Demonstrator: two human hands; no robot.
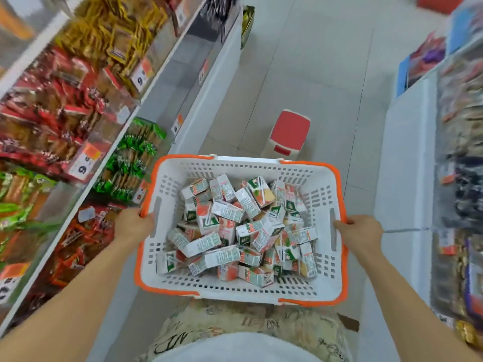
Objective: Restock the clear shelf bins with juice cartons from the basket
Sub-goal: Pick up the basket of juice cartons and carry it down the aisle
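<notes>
A white plastic basket (321, 286) with an orange rim is held in front of my waist, above the aisle floor. Inside it lies a loose heap of several small juice cartons (243, 226), white with green and orange print. My left hand (133, 226) grips the basket's left rim beside the handle slot. My right hand (359, 232) grips the right rim. Clear shelf bins (167, 71) run along the shelving on the left; the nearer ones hold snack packets.
A small white stool with a red seat (288, 133) stands on the tiled floor just beyond the basket. Stocked shelves (460, 163) line the right side of the narrow aisle. Price tags (86, 159) hang on the left bins.
</notes>
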